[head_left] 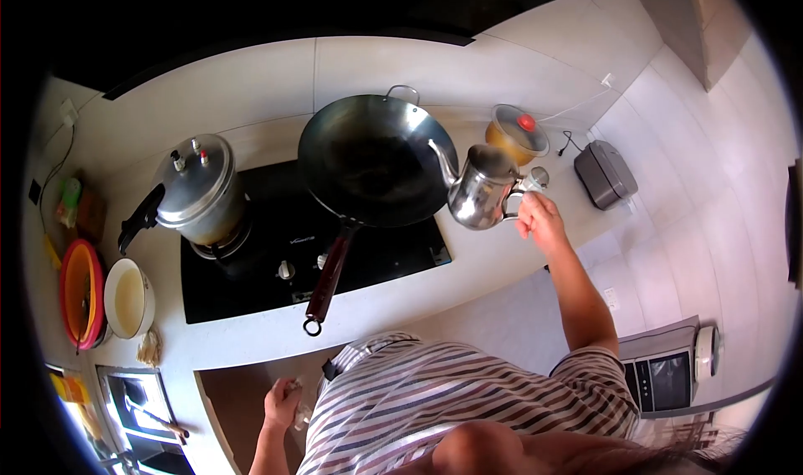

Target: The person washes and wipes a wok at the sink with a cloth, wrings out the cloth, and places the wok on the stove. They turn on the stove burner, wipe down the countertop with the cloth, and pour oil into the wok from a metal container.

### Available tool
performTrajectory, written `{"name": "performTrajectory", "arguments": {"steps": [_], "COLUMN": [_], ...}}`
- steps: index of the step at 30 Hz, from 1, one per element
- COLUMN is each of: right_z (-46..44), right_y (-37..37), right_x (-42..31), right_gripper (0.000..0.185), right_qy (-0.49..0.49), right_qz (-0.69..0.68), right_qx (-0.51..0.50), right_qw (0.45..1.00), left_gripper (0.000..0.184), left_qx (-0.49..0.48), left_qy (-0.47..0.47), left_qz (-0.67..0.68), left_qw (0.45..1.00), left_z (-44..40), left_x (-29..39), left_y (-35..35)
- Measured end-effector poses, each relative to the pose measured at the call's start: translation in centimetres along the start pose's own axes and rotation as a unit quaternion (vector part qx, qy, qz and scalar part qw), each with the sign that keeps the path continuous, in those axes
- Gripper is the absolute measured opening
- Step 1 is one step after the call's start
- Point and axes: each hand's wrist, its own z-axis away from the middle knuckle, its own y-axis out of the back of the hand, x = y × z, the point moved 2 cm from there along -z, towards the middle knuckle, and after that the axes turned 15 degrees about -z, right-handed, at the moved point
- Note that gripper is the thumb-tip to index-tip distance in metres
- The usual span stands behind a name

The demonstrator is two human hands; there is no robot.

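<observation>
My right hand (539, 217) is closed round the handle of a shiny metal pot (479, 192) with a long thin spout. The pot is held at the right side of a large dark wok (368, 161), its spout tip over the wok's rim, its lid tipped back near the handle. The wok stands on the black gas stove (242, 287), its brown handle toward my body. My left hand (283, 401) is low beside my striped shirt, fingers curled at something pale and crumpled that I cannot make out.
A pressure cooker (201, 182) stands on the left burner. Left of the stove are a white bowl (130, 299) and a red basin (81, 295). Behind the metal pot sits a glass pot with a red-knobbed lid (512, 136), and farther right a grey box-shaped appliance (604, 174).
</observation>
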Motion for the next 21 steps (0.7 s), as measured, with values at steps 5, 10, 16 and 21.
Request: {"name": "performTrajectory", "arguments": {"steps": [5,10,16,21], "right_z": [3.9,8.9,13.7,14.4], "right_y": [1.7,4.0,7.4,10.1], "right_x": [1.1,1.7,3.9,5.8], "right_gripper": [0.029,0.029,0.023,0.022], "right_qy": [-0.010,-0.064,-0.146,-0.174], "right_qz": [-0.020,0.028,0.080,0.102], "right_qx": [-0.019,-0.022,-0.061,-0.034], "right_qw": [1.000,0.997,0.984,0.979], "left_gripper": [0.032,0.043,0.056,0.024], "left_qx": [-0.069,-0.248,-0.355,-0.239], "left_qy": [-0.113,-0.128,-0.124,-0.055], "left_qz": [0.095,0.513,0.481,0.390], "left_qw": [0.987,0.812,0.792,0.887], "left_z": [-3.6,-10.2,-11.2,-11.7], "left_x": [17.7,26.1,31.1,30.1], "left_y": [-4.8,-12.3,-17.1,-21.9]}}
